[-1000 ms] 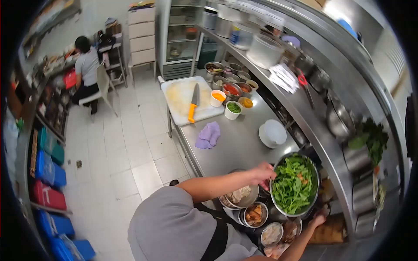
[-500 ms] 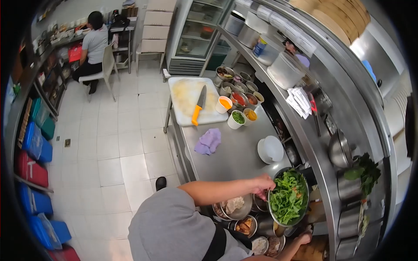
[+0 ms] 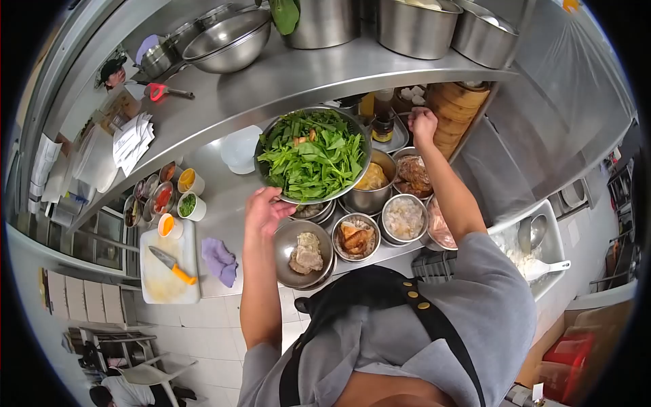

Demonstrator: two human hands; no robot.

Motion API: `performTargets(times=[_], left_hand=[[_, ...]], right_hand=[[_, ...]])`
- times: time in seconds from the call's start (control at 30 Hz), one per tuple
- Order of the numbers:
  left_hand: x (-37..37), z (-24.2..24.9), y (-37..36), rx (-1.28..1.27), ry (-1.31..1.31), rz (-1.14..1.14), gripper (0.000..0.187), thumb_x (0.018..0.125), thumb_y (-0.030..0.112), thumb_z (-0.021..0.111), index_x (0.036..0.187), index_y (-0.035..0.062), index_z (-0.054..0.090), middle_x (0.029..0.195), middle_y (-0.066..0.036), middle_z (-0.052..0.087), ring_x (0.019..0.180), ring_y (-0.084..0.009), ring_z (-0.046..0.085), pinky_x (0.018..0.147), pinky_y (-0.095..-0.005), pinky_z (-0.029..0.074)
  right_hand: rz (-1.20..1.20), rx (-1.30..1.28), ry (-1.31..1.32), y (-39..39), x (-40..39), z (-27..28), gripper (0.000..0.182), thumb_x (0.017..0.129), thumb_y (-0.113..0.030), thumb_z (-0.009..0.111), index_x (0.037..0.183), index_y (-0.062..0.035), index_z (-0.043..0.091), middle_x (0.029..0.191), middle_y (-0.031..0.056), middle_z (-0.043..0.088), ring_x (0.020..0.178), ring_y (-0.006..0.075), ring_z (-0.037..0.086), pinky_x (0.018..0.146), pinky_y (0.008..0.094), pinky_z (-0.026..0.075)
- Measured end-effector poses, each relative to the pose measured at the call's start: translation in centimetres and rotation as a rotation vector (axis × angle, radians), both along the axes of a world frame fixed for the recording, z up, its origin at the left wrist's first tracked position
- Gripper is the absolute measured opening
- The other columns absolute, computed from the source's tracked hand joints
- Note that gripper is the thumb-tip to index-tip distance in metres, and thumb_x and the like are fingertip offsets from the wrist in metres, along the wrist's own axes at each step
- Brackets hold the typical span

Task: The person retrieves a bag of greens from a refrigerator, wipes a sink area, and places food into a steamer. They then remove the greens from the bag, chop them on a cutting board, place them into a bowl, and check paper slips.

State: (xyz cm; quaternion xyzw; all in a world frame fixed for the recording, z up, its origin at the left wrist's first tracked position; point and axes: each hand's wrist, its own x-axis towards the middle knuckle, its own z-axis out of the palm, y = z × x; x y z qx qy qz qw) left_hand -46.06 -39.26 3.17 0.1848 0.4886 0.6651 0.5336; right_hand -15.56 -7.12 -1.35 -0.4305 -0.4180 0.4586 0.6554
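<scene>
A metal bowl (image 3: 367,157) full of chopped leafy greens (image 3: 315,156), with a few orange-brown bits on top, is at the middle of the head view. My left hand (image 3: 266,209) grips its near left rim, fingers at the edge. Further right, my right hand (image 3: 423,125) is closed beside a stacked bamboo steamer (image 3: 456,115); what its fingers hold, if anything, is hidden. A small dark jar (image 3: 382,129) stands left of that hand. Below the greens are a bowl (image 3: 285,251) with pale meat and a pot (image 3: 357,237) with browned pieces.
A steel shelf (image 3: 285,88) with pots runs across above the counter. At left, a cutting board (image 3: 159,278) carries a knife (image 3: 173,264) beside a purple cloth (image 3: 219,261). Small cups of toppings stand behind. A white tub (image 3: 553,271) is at right; a person sits at lower left.
The view has swung to the right, bringing the counter's right end into sight. My left hand stays on the greens bowl; my right hand has moved away to beside the bamboo steamer.
</scene>
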Motion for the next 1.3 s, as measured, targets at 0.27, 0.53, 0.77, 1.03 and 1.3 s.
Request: performTargets(times=[0.27,0.53,0.77,1.03,1.3], left_hand=[[0.8,-0.8,1.9,-0.019,-0.045,-0.057,0.019,0.081,0.008,0.054,0.096,-0.0038,0.050,0.088,-0.021,0.062,0.071,-0.0352,0.066,0.055,-0.0412,0.055],[0.8,-1.2,1.9,-0.029,-0.042,-0.068,0.020,0.081,0.008,0.054,0.096,-0.0034,0.050,0.088,-0.021,0.062,0.072,-0.0356,0.065,0.056,-0.0417,0.055],[1.0,-0.7,1.3,-0.033,-0.023,-0.058,0.020,0.081,0.007,0.054,0.097,-0.0041,0.050,0.089,-0.021,0.062,0.071,-0.0348,0.065,0.056,-0.0411,0.055],[0.9,-0.5,1.2,-0.026,-0.018,-0.074,0.022,0.081,0.007,0.053,0.098,-0.0064,0.049,0.089,-0.022,0.062,0.073,-0.0364,0.066,0.057,-0.0415,0.055],[1.2,-0.1,1.6,-0.034,-0.017,-0.089,0.025,0.081,0.006,0.051,0.101,-0.0084,0.049,0.091,-0.023,0.062,0.074,-0.0401,0.065,0.056,-0.0408,0.055]], right_hand=[[0.061,-0.013,-0.003,-0.4,-0.4,0.0,0.015,0.092,-0.009,0.048,0.089,-0.0009,0.059,0.066,0.0059,0.057,0.046,0.0105,0.049,0.040,0.0244,0.038],[0.049,0.045,-0.167,-0.6,-0.4,-1.0,0.016,0.089,-0.006,0.051,0.088,0.0022,0.065,0.065,0.0079,0.062,0.050,0.0104,0.054,0.046,0.0256,0.042],[0.009,0.064,-0.175,-1.1,-0.5,-0.9,0.016,0.088,-0.007,0.052,0.088,0.0028,0.064,0.064,0.0077,0.061,0.050,0.0113,0.054,0.048,0.0262,0.042],[0.026,-0.050,-0.084,-0.4,-0.8,-1.9,0.016,0.086,-0.007,0.052,0.085,0.0034,0.063,0.061,0.0078,0.060,0.049,0.0123,0.054,0.046,0.0264,0.042],[-0.046,-0.042,-0.092,-1.0,-1.3,-1.7,0.017,0.085,-0.010,0.051,0.085,0.0024,0.063,0.062,0.0082,0.062,0.050,0.0132,0.057,0.046,0.0275,0.045]])
